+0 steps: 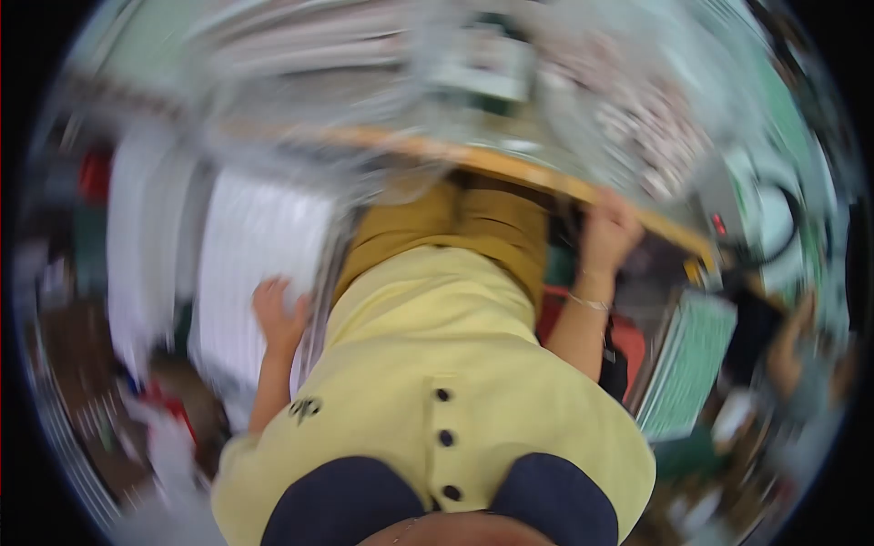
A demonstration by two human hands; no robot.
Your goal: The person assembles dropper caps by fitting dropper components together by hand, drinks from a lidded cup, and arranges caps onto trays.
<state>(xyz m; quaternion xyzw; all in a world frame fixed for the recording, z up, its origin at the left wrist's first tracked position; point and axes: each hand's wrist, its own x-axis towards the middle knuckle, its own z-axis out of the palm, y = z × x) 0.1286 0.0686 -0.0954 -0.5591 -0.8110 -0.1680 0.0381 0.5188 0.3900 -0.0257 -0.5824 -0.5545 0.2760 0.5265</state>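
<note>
My left hand (280, 311) is at my left side, fingers apart, over or beside a white ribbed panel or stack (264, 255); I cannot tell whether it touches. No object shows in it. My right hand (610, 232) is closed, its curled fingers at the orange-brown front edge (510, 166) of the worktable. What those fingers hold, if anything, is hidden. Beyond that hand, on the table, lies a clear plastic bag with many small pinkish-white pieces (660, 136). The whole picture is smeared by motion.
A white and green box (482, 68) and plastic-wrapped long pale pieces (309, 45) lie on the table. A device with a red display (719, 223) stands at the right, above a green ribbed panel (689, 364). Another person's arm (787, 350) shows far right.
</note>
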